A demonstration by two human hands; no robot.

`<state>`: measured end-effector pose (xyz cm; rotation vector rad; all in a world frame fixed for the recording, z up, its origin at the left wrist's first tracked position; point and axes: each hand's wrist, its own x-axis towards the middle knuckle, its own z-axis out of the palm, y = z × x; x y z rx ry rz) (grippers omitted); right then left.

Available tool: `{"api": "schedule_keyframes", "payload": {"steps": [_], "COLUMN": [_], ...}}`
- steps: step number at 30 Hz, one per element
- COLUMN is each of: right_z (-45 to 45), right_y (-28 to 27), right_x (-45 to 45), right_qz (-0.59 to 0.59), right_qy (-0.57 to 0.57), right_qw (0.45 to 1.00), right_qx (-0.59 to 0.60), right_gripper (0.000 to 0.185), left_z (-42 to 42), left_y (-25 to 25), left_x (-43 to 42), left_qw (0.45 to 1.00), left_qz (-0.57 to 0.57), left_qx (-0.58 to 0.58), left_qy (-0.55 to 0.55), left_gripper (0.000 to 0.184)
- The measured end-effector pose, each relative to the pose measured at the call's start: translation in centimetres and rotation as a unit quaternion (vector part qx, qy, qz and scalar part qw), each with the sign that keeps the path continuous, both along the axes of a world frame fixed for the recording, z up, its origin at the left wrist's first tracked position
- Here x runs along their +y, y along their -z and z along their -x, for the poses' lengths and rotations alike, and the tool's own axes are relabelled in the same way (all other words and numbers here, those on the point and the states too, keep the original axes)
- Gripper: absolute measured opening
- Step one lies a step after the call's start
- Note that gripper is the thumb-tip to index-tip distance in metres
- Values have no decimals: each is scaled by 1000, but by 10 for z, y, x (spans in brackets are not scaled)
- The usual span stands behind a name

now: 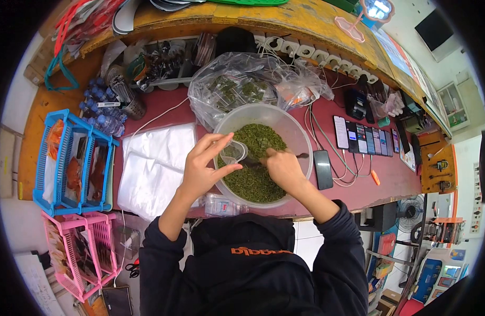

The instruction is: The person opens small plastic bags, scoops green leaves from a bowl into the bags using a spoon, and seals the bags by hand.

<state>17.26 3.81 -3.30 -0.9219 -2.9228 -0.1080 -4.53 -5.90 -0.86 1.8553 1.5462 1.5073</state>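
Observation:
A large translucent plastic bowl (304,131) holds a heap of chopped green herbs (253,184). My left hand (203,163) grips a small clear plastic cup (232,151) between thumb and fingers, tilted over the bowl's left side. Some green shows through the cup, but whether it is inside or behind is unclear. My right hand (284,167) is closed around a dark spoon (304,156) above the herbs. The spoon's handle sticks out to the right, and its other end points towards the cup.
Flat clear plastic bags (153,174) lie left of the bowl. Behind it sits a big clear bag (232,87) with green contents. A black phone (322,169) and cables are on the right, near a row of phones (363,138). Blue baskets (55,163) stand far left.

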Motion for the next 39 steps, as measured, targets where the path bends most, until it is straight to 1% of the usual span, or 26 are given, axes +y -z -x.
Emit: {"api": "schedule_keyframes", "payload": {"steps": [2, 3, 4, 6, 7, 9, 10, 12, 13, 14, 15, 16, 17, 18, 20, 21, 23, 26, 28, 30, 31, 32, 34, 36, 38, 39], "right_z": [-6, -8, -10, -20, -25, -36, -42, -52, -56, -57, -57, -57, -56, -53, -48, -45, -41, -43, -51, -60, -62, -55, -27, -3, -7, -8], "right_y": [-13, -25, -33, -42, -42, -42, -44, -52, -55, -59, -64, -69, -73, -72, -70, -70, -72, -73, -86, -97, -102, -101, -94, -57, -51, -50], "right_x": [-10, -15, -16, -14, -11, -2, 0, 3, 3, 1, -2, -4, -8, -12, -19, -22, -29, -32, -33, -31, -32, -32, -32, -22, -17, -16], "right_qz": [98, 144, 145, 253, 253, 326, 326, 315, 296, 296, 241, 186, 150, 151, -28, -28, -123, -158, -137, -102, -46, -47, 119, 140, 139, 145], "right_qy": [-35, -32, -31, -36, -35, 21, 20, 82, 120, 121, 135, 149, 164, 164, 119, 119, 72, 84, 110, 155, 168, 170, 74, -16, -16, -14], "right_qw": [994, 989, 989, 962, 962, 933, 933, 926, 930, 930, 936, 938, 940, 940, 947, 947, 953, 942, 942, 949, 956, 955, 944, 948, 943, 938], "right_qx": [-11, 12, 11, 97, 97, 150, 149, 191, 182, 182, 217, 251, 258, 257, 296, 295, 267, 282, 286, 256, 237, 237, 299, 287, 303, 316], "right_gripper": [12, 10, 10, 10, 10, 13, 13, 13, 12, 12, 11, 11, 9, 9, 10, 10, 13, 14, 12, 11, 13, 13, 14, 13, 12, 11], "left_z": [0, -1, -2, -4, -4, -3, -2, -3, -3, -5, -6, -10, -17, -23, -34, -39, -47, -47, -44, -43, -44, -46, -58, -62, -57, -48], "left_y": [-1, -1, -1, -3, -2, 1, 2, 3, 5, 8, 9, 10, 11, 12, 17, 15, 10, 9, 12, 14, 14, 14, 15, 12, 3, -1], "left_x": [0, 0, 0, 1, 2, 4, 5, 5, 6, 7, 8, 8, 9, 10, 15, 17, 19, 20, 18, 14, 13, 11, 9, 8, 8, 9], "left_qw": [1000, 1000, 1000, 1000, 1000, 1000, 1000, 999, 999, 995, 990, 990, 986, 981, 981, 980, 981, 982, 982, 980, 976, 970, 967, 963, 975, 983], "left_qz": [0, 2, 2, 31, 31, 7, 8, 24, 24, 49, 73, 73, 103, 134, 122, 125, 128, 129, 117, 104, 88, 72, 49, 26, 43, 43], "left_qx": [1, 1, 1, -6, -5, 25, 25, 36, 36, 76, 116, 116, 128, 140, 148, 149, 141, 125, 133, 141, 163, 184, 197, 211, 169, 141], "left_qy": [1, 4, 4, -1, 0, -3, -4, -28, -28, -32, -36, -36, -33, -30, -30, -33, -41, -51, -71, -91, -118, -144, -155, -167, -140, -112], "left_gripper": [67, 68, 68, 69, 69, 70, 70, 69, 69, 68, 68, 68, 69, 69, 70, 70, 69, 69, 69, 68, 67, 67, 67, 67, 73, 57]}}
